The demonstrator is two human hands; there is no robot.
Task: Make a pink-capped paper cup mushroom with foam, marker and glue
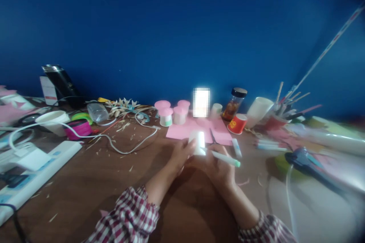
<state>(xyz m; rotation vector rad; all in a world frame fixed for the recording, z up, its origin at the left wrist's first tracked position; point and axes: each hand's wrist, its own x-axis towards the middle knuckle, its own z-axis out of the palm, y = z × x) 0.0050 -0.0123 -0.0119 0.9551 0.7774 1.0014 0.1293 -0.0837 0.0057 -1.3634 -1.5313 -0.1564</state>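
Observation:
My left hand (180,154) is closed around a small white paper cup (199,141), held on its side just above the brown table (94,182). My right hand (219,168) grips a white marker with a green cap (225,158), its tip against the cup. Both hands meet in front of a pink paper sheet (185,131) on which a pair of scissors (213,136) lies.
Behind the sheet stand several pink-topped cups (166,115), a red cup (237,123), a glass jar (234,103) and a bright phone screen (201,102). A white power strip (37,169) and cable lie left; a glue gun (308,165), markers (268,145) and a stick holder sit right.

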